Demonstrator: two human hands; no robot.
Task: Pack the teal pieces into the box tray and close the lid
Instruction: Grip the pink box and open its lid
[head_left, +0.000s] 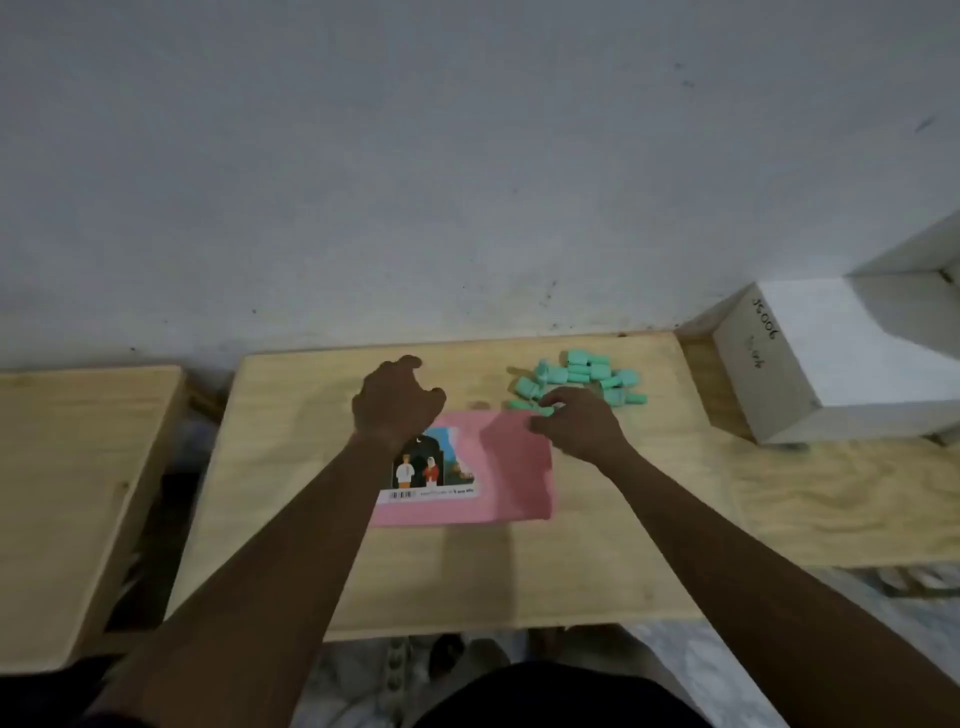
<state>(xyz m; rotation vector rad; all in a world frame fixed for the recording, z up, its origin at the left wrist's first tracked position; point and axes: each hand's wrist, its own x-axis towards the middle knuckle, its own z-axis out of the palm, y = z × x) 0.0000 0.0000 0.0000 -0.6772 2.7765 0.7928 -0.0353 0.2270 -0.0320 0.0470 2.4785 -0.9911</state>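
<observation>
A pink box (498, 467) with a printed picture label lies flat in the middle of the wooden table (467, 571), its lid closed. A pile of several teal pieces (582, 376) lies on the table just behind the box's far right corner. My left hand (395, 405) hovers over the box's far left corner with fingers spread and curled, holding nothing. My right hand (576, 423) is at the box's far right corner, at the near edge of the pile, its fingers curled around one teal piece.
A white cardboard box (810, 364) with handwriting stands at the table's right end against the wall. A second wooden table (67, 493) stands to the left across a gap. The wall runs right behind the table's far edge.
</observation>
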